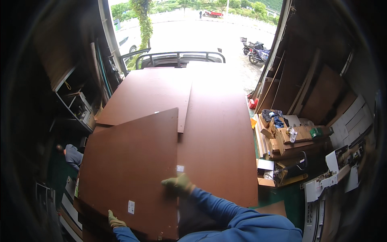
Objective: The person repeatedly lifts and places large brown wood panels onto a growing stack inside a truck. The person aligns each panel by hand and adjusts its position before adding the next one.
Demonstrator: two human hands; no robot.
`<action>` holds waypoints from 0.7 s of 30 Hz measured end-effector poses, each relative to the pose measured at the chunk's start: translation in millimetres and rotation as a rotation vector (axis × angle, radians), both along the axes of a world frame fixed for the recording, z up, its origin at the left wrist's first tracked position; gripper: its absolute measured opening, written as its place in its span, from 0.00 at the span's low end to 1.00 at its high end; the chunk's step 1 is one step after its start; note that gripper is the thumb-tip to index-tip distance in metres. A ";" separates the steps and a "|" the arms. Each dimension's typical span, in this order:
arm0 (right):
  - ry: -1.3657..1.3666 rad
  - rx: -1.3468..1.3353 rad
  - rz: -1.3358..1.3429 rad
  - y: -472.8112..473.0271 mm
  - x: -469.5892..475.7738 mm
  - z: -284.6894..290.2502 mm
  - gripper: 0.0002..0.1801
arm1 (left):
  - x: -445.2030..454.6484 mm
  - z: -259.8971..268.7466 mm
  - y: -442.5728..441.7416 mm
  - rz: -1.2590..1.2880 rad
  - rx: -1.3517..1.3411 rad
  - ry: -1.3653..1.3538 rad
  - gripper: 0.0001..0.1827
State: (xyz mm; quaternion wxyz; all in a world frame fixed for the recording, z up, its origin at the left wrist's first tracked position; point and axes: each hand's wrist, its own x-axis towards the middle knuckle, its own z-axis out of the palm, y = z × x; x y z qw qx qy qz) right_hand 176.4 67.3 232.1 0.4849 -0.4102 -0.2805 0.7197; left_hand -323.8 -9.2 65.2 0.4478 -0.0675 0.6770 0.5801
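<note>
Both my hands wear green work gloves. My right hand (178,184) grips the right edge of a brown wood-grain panel (133,163), thumb on top, fingers hidden beneath. At the panel's near left edge is my left hand (116,220), thumb up against the rim, its other fingers partly hidden. The panel lies askew over other brown panels and bears a white label (131,207). Beyond it lies another panel (145,90), and to the right a long panel (217,145) with a white label (180,168) beside my right hand.
A black metal rail (181,55) stands behind the far end of the panels. A crouching person (73,155) is low at the left. At the right are stacked cardboard packages (296,134), an open box (266,172) and leaning boards (326,93). Motorcycles (257,54) stand outside.
</note>
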 end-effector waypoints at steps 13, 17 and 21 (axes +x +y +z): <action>-0.069 0.358 -0.751 -130.2 136.5 51.4 0.11 | 271.8 107.4 222.7 -0.645 0.146 -0.172 0.35; -0.322 0.314 -1.029 -170.9 150.8 58.1 0.11 | 364.2 104.8 271.7 -1.127 -0.001 0.232 0.37; -0.205 0.273 -1.261 -203.1 154.8 61.7 0.09 | 452.5 112.2 280.7 -1.389 -0.144 0.566 0.43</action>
